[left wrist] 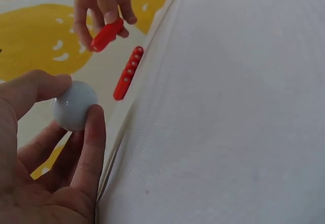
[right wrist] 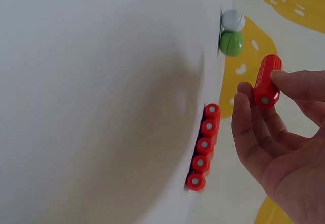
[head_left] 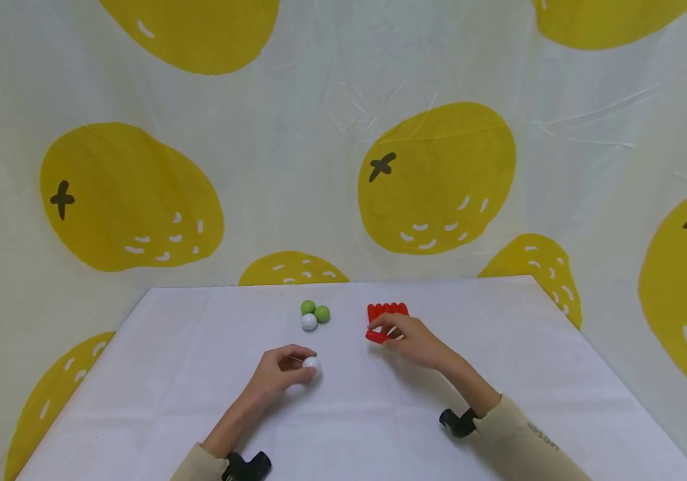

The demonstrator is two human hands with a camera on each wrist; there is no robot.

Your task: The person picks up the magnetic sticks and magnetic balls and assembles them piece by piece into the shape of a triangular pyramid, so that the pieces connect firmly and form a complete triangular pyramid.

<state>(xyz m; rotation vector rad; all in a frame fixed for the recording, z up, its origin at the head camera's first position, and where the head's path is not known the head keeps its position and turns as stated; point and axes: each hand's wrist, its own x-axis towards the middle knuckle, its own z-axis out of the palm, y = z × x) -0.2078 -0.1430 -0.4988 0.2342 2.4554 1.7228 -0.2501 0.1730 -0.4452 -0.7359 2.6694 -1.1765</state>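
A glossy white ball [left wrist: 75,106] is pinched between the thumb and fingers of my left hand [head_left: 280,367], above the white table. My right hand [head_left: 412,339] grips a short red cylinder [right wrist: 267,82] with a small grey dot on its end. Just beyond that hand lies a row of several red cylinders [head_left: 387,308], side by side and touching. Left of the row, two green balls [head_left: 322,313] and another white ball [head_left: 309,322] sit together in a cluster. In the head view, the right hand's fingers cover part of the row.
A white cloth covers the table [head_left: 199,347], whose far edge meets a hanging backdrop [head_left: 295,167] printed with yellow fruit. A black wrist device [head_left: 459,423] is on the right arm, and a similar black device [head_left: 247,466] on the left.
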